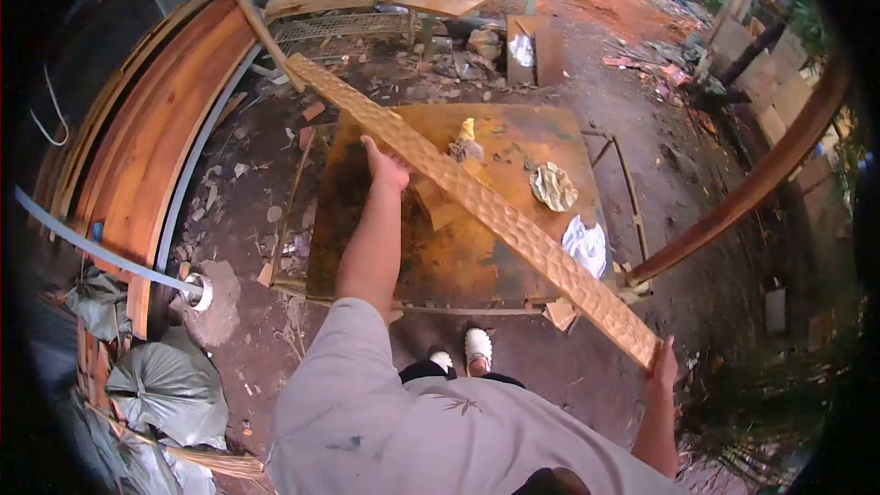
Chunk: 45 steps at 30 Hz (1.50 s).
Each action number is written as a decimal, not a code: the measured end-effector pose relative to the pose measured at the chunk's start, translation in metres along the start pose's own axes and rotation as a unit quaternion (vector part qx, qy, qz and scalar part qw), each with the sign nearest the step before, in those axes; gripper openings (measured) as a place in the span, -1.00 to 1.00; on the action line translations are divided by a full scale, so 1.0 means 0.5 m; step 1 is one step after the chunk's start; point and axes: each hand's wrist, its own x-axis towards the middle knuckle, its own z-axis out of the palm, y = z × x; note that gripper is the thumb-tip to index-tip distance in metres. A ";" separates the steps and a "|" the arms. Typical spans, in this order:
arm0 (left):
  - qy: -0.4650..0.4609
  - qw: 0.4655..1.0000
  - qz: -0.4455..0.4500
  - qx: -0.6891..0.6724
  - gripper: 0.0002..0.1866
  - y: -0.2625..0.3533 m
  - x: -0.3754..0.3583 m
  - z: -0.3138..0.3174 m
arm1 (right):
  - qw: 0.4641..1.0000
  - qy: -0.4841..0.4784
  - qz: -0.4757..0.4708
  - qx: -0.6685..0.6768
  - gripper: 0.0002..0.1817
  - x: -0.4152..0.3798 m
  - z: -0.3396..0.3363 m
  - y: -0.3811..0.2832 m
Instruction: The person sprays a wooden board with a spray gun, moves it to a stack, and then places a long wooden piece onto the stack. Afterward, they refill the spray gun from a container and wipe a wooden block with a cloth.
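Observation:
A long wooden plank [477,206] with a dimpled, carved-looking face slants above the low table, from upper left to lower right. My left hand [389,168] supports it along its near edge, left of the middle; the thumb shows, while the fingers are hidden beneath the wood. At the plank's lower right end, my right hand [665,365] is wrapped around the edge. Under the plank is the stained tabletop [367,257], bearing a crumpled beige cloth [554,187], a white cloth [585,247], a small yellow-topped item [467,130] and a wood block [438,206].
Long reddish boards [170,137] lean along the left side. Full grey bags [172,387] sit at lower left, near a metal pole [110,257]. A brown wooden post [742,206] slants up on the right. Behind stands a workbench [445,0], with debris strewn over the ground.

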 end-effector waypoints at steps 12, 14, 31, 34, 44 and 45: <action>-0.103 0.978 0.153 -0.098 0.06 0.202 -0.187 0.052 | 0.930 -0.286 -0.223 0.064 -0.36 -0.053 0.115 -0.123; -0.133 0.970 0.178 -0.103 0.07 0.285 -0.212 -0.003 | 0.951 -0.227 -0.191 0.090 -0.33 -0.082 0.191 -0.140; -0.536 0.795 0.209 -0.193 -0.07 1.143 -0.314 -0.711 | 0.904 -0.413 -0.108 -0.022 -0.13 -0.468 0.896 0.032; -0.149 0.930 0.279 -0.189 -0.02 1.220 -0.393 -0.610 | 0.880 -0.464 -0.096 -0.024 -0.17 -0.506 0.958 0.006; -0.311 0.904 0.262 -0.135 -0.02 1.505 -0.023 -0.484 | 0.962 -0.204 -0.182 0.003 -0.14 -0.565 1.337 -0.106; -0.316 0.901 0.255 -0.152 -0.02 1.546 0.026 -0.469 | 0.934 -0.275 -0.224 0.036 -0.09 -0.519 1.390 -0.112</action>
